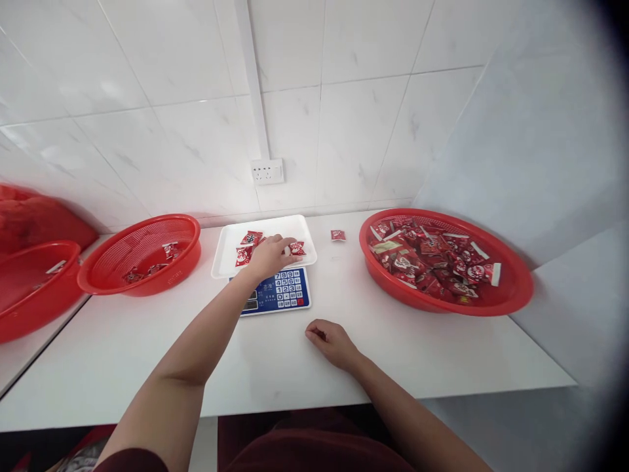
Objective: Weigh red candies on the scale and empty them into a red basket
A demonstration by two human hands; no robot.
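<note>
My left hand (pixel 269 254) reaches over the white tray (pixel 230 259) of a blue-faced weighing scale (pixel 280 293). Its fingertips touch a red candy packet (pixel 297 248) on the tray, and the fingers are stretched out. Two more red packets (pixel 247 246) lie on the tray beside the hand. My right hand (pixel 330 341) rests on the white counter in front of the scale, fingers curled into a loose fist with nothing visible in it. A single red packet (pixel 337 235) lies on the counter right of the tray.
A wide red basket (pixel 511 288) full of red packets sits at right. A deeper red basket (pixel 142 252) with a few packets stands at left, another red basket (pixel 34 288) beyond it. A wall socket (pixel 267 171) is on the tiled wall behind.
</note>
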